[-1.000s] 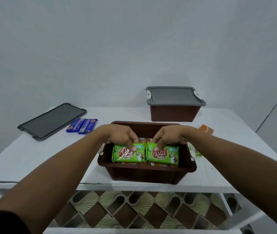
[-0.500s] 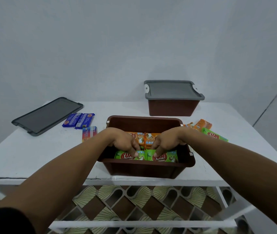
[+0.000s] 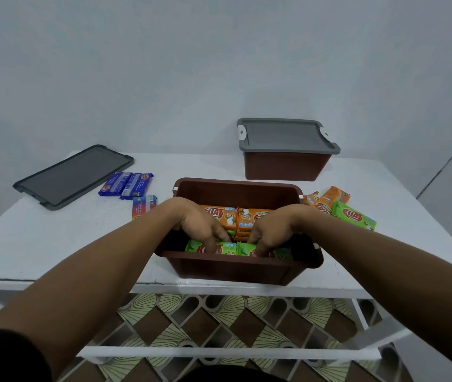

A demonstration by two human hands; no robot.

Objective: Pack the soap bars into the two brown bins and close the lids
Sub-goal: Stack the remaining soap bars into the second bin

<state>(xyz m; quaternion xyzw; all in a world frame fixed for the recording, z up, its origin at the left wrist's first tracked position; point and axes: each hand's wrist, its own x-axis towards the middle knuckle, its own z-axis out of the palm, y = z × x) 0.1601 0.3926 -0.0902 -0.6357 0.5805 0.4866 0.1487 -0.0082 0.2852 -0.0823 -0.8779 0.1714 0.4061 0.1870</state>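
Standing on the patterned brown-and-cream tiled floor (image 3: 219,321), a white painted table (image 3: 53,238) carries everything. Open brown plastic bin (image 3: 235,267) sits at the near edge of the table, centre; a second brown plastic bin (image 3: 285,168) stands behind it to the right, well apart, with its grey lid (image 3: 285,135) on top. A loose grey rectangular lid (image 3: 74,175) lies flat at the far left of the table. Both forearms reach into the open bin. Left hand (image 3: 200,226) has fingers curled down onto a green-wrapped soap bar (image 3: 191,246) at the near wall of the bin; right hand (image 3: 270,232) has fingers curled down onto a second green-wrapped soap bar (image 3: 284,254) just beside the first. Whether each hand pinches its bar or only presses on it cannot be told. Behind the hands, inside the bin, orange-wrapped soap bars (image 3: 242,216) lie packed side by side. On the table right of the bin: a few orange soap bars (image 3: 336,194) and one green soap bar (image 3: 354,216), touching one another. Left of the bin: two blue-wrapped soap bars (image 3: 127,184) side by side near the loose lid, and one multicoloured wrapped bar (image 3: 143,206) just beside the left forearm. A dark sleeve (image 3: 4,354) shows at bottom left.
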